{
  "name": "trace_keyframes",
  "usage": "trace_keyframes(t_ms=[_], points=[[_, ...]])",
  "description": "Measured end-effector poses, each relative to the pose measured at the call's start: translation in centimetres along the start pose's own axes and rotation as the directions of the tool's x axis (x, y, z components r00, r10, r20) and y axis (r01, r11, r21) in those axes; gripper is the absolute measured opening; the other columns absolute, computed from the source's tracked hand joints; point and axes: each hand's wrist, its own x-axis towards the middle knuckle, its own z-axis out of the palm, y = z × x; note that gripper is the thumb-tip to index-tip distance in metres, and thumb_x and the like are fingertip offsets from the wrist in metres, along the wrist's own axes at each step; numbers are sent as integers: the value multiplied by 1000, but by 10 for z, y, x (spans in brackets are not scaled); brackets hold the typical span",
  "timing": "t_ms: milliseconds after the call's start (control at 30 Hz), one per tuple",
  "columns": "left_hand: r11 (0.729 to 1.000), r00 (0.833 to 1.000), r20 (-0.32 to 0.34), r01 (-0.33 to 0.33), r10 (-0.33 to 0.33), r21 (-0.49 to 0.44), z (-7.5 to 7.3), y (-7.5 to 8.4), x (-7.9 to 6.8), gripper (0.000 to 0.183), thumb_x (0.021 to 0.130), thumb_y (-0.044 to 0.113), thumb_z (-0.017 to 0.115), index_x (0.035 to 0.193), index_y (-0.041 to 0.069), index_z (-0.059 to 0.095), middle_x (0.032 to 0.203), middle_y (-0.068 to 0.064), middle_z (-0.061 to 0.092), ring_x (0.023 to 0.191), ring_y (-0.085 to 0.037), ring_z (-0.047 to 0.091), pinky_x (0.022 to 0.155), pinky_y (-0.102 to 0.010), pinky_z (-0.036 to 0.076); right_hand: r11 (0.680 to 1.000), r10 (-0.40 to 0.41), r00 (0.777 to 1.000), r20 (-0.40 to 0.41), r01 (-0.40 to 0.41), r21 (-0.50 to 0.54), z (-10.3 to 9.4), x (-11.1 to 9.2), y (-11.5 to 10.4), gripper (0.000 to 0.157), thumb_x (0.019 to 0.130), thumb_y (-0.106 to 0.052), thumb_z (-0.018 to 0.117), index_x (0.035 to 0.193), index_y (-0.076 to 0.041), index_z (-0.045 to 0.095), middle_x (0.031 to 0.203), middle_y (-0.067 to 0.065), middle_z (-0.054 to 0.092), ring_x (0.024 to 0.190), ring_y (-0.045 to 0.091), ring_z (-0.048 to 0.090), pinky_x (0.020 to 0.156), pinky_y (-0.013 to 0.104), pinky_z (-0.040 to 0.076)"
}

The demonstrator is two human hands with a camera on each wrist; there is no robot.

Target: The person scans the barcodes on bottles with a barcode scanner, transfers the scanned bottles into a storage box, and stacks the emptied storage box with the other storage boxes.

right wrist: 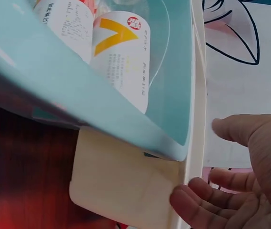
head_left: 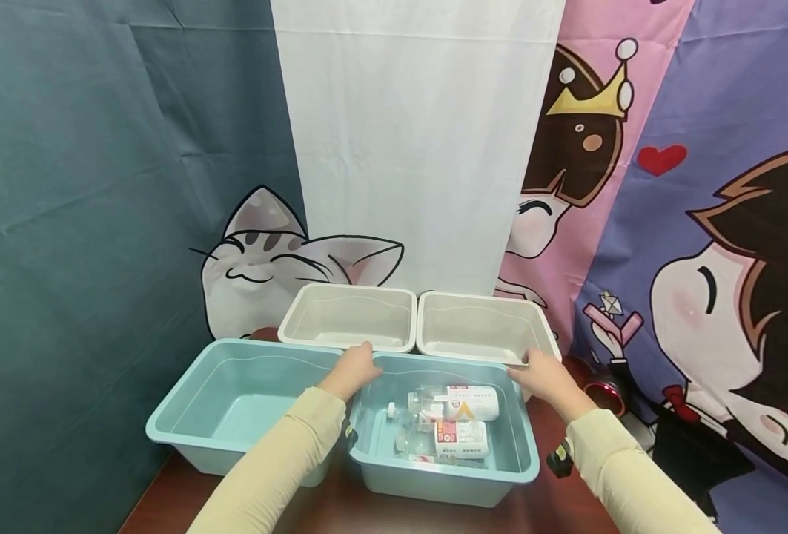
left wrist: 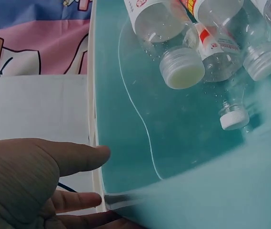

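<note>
Near the back left corner of the right-hand light blue bin (head_left: 457, 486), my left hand (head_left: 356, 368) has its thumb straight over the rim and its fingers at the outer side. My right hand (head_left: 548, 374) is by the back right corner; in the right wrist view its thumb stands apart from the rim and its fingers are loosely bent, holding nothing. Several clear plastic bottles lie in this bin, among them one with a white and orange label (head_left: 474, 403) and one with a red and white label (head_left: 460, 439). A small white-capped bottle (left wrist: 234, 117) shows in the left wrist view.
Another light blue bin (head_left: 253, 408) stands to the left. Behind the blue bins are two white bins, a left one (head_left: 350, 319) and a right one (head_left: 483, 326), against a printed curtain (head_left: 420, 148). Everything stands on a dark red-brown table (head_left: 554, 482).
</note>
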Motion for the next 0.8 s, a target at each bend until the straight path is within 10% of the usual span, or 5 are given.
trace_keyframes(t_ms=[400,800], points=[[999,998,39,47,-48,15,1,-2,1,39,81,14,77,113,-7,68,100,-20,72,93,-35,70,85,-51,58,994,-16,996,86,7,110,15,-9,5,20,83,-13,74,66,-5,66,58,1,58,53,16,55,48,30,46],[996,997,42,63,-65,65,0,-1,0,19,84,-1,72,101,-8,70,87,-19,70,70,-27,68,64,-40,61,993,-40,996,76,31,110,20,-5,10,21,76,-7,71,62,-8,57,55,-1,49,50,15,47,46,28,39]])
